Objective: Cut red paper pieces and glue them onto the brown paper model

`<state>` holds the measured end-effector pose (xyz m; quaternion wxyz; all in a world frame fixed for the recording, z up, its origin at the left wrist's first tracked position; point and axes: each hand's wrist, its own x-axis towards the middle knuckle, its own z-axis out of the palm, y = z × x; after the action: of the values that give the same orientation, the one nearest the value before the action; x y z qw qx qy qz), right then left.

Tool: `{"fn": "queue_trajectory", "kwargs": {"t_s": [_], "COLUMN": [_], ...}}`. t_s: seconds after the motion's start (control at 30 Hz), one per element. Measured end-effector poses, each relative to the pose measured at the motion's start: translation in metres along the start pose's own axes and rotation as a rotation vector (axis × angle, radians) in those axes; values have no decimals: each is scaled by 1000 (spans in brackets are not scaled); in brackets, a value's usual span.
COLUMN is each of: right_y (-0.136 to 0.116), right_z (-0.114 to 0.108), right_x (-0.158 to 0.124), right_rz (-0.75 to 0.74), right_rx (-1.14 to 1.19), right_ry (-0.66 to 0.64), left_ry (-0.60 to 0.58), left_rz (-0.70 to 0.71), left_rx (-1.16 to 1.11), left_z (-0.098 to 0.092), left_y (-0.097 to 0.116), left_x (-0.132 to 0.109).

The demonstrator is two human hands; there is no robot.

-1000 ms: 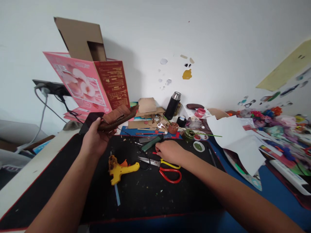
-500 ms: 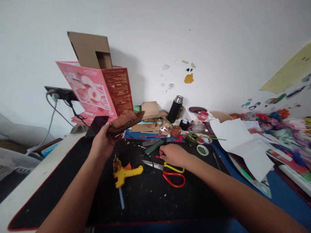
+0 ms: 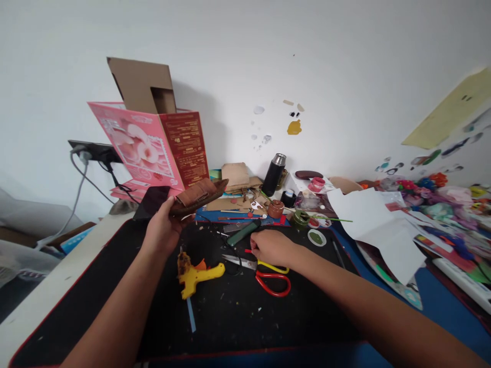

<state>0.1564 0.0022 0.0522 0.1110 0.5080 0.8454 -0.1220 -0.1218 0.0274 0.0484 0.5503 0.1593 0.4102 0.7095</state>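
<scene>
My left hand (image 3: 164, 227) is closed on a brown, boat-shaped craft piece (image 3: 197, 195) with a pointed end, held tilted above the mat. Low over the mat, my right hand (image 3: 270, 246) has its fingers pinched together. A small red strip (image 3: 248, 251) shows at its fingertips; whether they grip it is hidden. Just below that hand lie scissors (image 3: 273, 289) with one red and one yellow handle. Beside it is a dark green tool (image 3: 243, 233) with a thin black cord. A yellow hot glue gun (image 3: 197, 276) with a pale glue stick rests below my left hand.
At the back left stand a pink box (image 3: 141, 148) and a black phone (image 3: 151, 203). A black flask (image 3: 274, 175), a brown paint jar (image 3: 275, 208), a green paint jar (image 3: 299, 220) and cardboard scraps line the back. White paper (image 3: 378, 225) covers the right side.
The view has shifted slightly. My left hand still holds the brown piece, and my right hand stays low over the mat; a little more of the red strip shows at its fingertips.
</scene>
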Motion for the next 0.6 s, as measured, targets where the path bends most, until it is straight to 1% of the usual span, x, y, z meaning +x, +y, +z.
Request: {"fn": "queue_trajectory", "kwargs": {"t_s": [0.2, 0.43, 0.5, 0.6], "right_y": [-2, -5, -10, -20], "right_z": [1, 0, -2, -1], "right_x": [-2, -3, -1, 6], "right_rz": [-23, -26, -14, 0], "right_rx": [6, 139, 275, 653], "right_ry": [22, 129, 162, 198], "left_ry": [0, -13, -14, -5], "left_rz": [-2, 33, 32, 21], "left_rx": [10, -1, 3, 10], "left_z": [-3, -7, -6, -3], "left_y": [-3, -8, -10, -12], "left_x": [4, 6, 6, 4]}}
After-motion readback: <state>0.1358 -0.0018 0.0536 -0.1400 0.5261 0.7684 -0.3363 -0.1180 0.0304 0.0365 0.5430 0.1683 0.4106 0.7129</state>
